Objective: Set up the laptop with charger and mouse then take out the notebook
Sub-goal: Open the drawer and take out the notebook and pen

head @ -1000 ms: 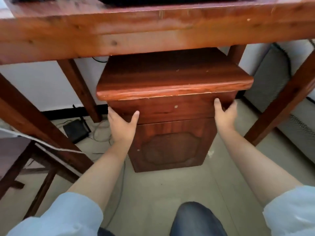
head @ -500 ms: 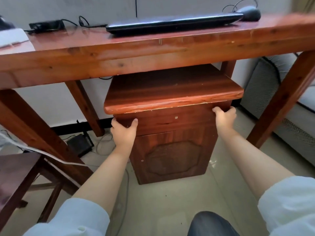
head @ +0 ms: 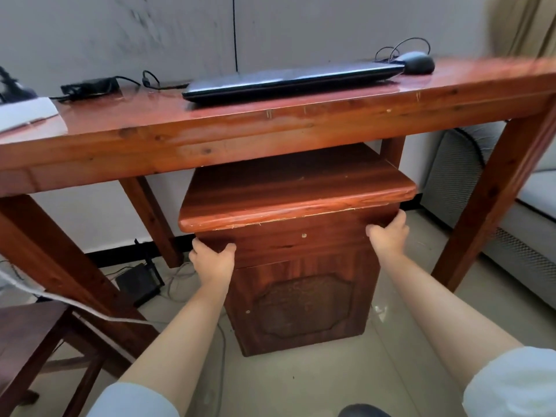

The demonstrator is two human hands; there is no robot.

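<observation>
A closed black laptop (head: 288, 79) lies on the red wooden table (head: 270, 130). A black mouse (head: 416, 63) with a coiled cable sits at its right end. The black charger brick (head: 90, 85) with its cable lies on the table to the left. Below the table stands a small wooden cabinet (head: 298, 296) with an overhanging top. My left hand (head: 212, 260) grips the left edge of its drawer front, and my right hand (head: 388, 233) grips the right edge under the top. No notebook is visible.
A white sheet or cloth (head: 24, 111) lies at the table's left end. A wooden chair (head: 27, 341) stands at lower left. A black router (head: 140, 281) and cables lie on the floor. A grey sofa (head: 511, 236) stands at right.
The view has tilted up, bringing the laptop, mouse and charger into sight. Both hands stay on the cabinet's drawer edges; the right hand's fingers have curled around its edge.
</observation>
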